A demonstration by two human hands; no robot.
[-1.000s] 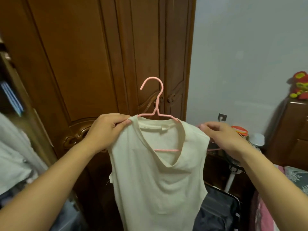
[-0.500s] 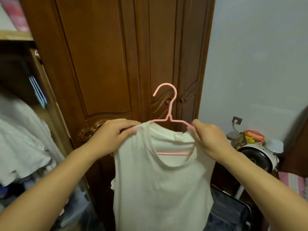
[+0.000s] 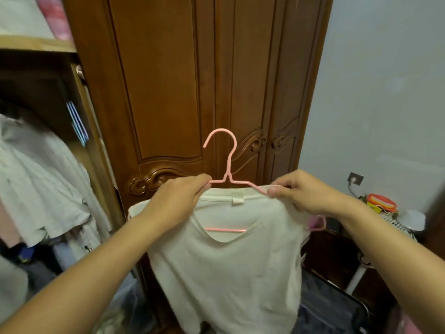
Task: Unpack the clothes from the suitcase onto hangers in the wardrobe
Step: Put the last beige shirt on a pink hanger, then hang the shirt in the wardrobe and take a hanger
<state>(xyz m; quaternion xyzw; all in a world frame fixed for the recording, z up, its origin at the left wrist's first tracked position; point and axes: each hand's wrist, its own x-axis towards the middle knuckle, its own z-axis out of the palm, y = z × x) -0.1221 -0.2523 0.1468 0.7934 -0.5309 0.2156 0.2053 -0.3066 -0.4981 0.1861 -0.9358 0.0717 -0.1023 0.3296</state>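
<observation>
Top (image 3: pixel 228 261) now sits squarely on the hanger (image 3: pixel 227 162); my right hand (image 3: pixel 305 196) has slid inward, both hands' fingers pinching its shoulders, left hand (image 3: pixel 178 203) too. I judge it ready for the wardrobe (image 3: pixel 79 145) rail, leftward.

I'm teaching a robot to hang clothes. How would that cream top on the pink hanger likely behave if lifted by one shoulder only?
The cream top is probably floppy: it sags and folds below the neckline. It looks thin, so likely light. It might slide off the pink hanger, whose smooth thin arms offer little grip; the left hand and right hand both pinch it at the shoulders.
</observation>
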